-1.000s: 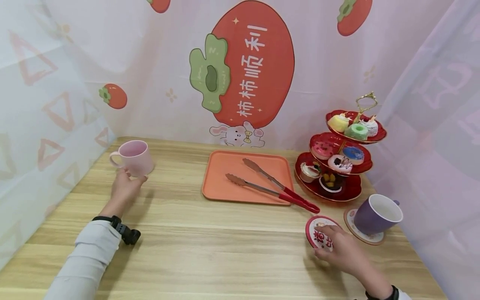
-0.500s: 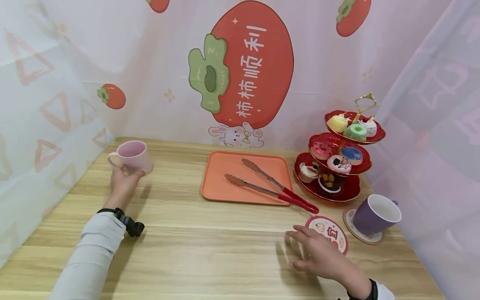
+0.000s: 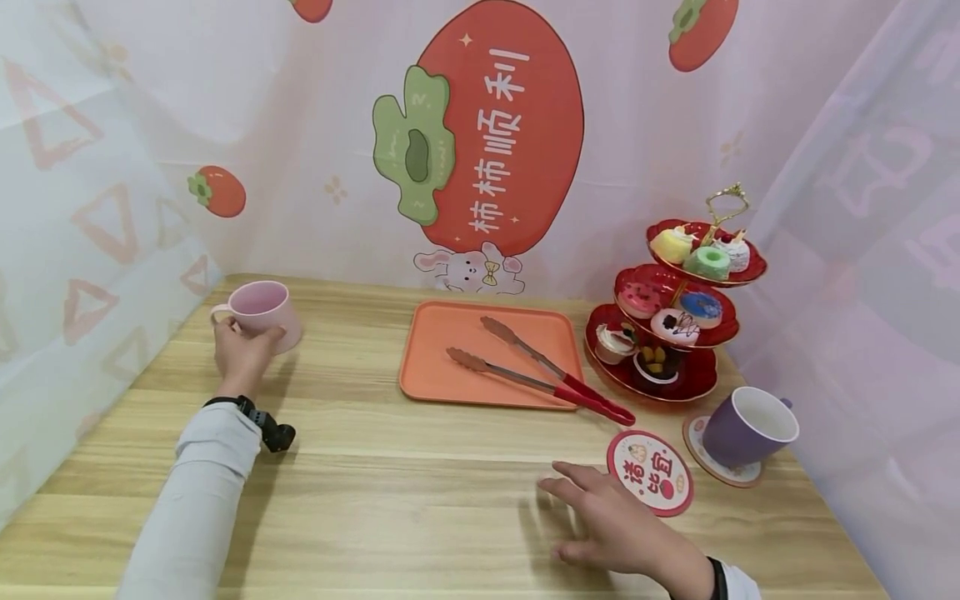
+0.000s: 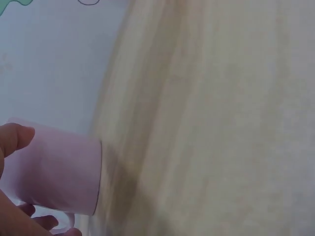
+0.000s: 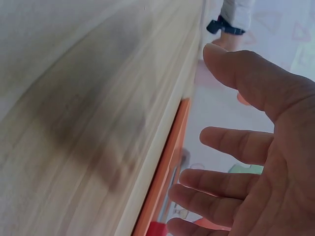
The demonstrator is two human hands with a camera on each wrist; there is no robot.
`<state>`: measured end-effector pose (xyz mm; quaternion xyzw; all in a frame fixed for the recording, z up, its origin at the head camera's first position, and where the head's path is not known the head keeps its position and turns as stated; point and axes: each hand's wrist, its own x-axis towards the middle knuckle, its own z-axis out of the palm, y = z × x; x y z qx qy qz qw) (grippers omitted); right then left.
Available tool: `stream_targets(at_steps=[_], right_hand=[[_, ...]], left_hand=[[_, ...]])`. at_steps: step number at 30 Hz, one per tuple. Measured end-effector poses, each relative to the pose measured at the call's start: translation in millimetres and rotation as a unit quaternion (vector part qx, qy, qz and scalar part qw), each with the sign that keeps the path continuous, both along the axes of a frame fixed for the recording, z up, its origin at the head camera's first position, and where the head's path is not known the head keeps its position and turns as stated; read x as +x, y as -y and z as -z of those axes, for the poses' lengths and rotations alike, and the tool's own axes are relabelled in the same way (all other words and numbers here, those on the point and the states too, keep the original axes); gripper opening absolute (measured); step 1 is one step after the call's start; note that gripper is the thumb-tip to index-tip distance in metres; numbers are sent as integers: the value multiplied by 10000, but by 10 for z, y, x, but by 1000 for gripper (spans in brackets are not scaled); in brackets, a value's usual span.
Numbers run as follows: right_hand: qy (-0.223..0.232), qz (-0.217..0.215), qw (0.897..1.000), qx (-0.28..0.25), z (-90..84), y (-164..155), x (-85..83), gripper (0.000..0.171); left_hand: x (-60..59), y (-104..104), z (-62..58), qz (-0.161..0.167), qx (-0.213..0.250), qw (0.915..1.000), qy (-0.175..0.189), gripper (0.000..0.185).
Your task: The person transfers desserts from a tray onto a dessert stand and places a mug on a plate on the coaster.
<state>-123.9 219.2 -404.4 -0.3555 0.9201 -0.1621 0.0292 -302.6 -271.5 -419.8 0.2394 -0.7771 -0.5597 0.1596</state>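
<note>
1. Wood-grain table [image 3: 420, 467] fills the scene, walled in by a pale printed curtain with a big red persimmon and a small rabbit drawn on it.
2. Landmark: an orange tray [image 3: 442, 354] lies flat near the back middle of the table, and red-handled tongs [image 3: 540, 371] rest across it, their handles sticking out over the tray's right front corner.
3. Far to the left of the tray stands a pink mug [image 3: 261, 310], upright, close to the back left corner.
4. The left hand [image 3: 240, 354] grips the pink mug from the near side; the left wrist view shows the thumb [image 4: 15, 138] curled over the mug's wall [image 4: 59, 174] and fingers by its handle.
5. To the front right of the tray lies a round red-rimmed coaster [image 3: 649, 472], flat on the table, printed side up.
6. The right hand [image 3: 618, 525] hovers just left of and nearer than the coaster, palm down, fingers spread and relaxed, holding nothing; whether it touches the coaster's edge is unclear. The right wrist view shows the same loose, open fingers [image 5: 236, 145].
7. Right of the coaster, a purple mug [image 3: 748, 427] sits on a second coaster.
8. Directly right of the tray stands a three-tier red dessert stand [image 3: 678, 312] loaded with small cakes.
</note>
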Motion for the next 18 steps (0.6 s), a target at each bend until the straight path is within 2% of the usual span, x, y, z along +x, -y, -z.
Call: stream_targets(at_steps=[6, 12, 18], right_hand=[[304, -45, 9995, 62, -1, 39, 26, 62], [164, -104, 9998, 107, -6, 52, 41, 60], [89, -129, 9999, 66, -7, 54, 55, 59]], left_hand=[[-94, 9, -39, -321, 315, 9990, 30, 85], [-156, -4, -24, -634, 702, 9955, -24, 89], [-176, -28, 13, -787, 603, 9949, -206, 88]])
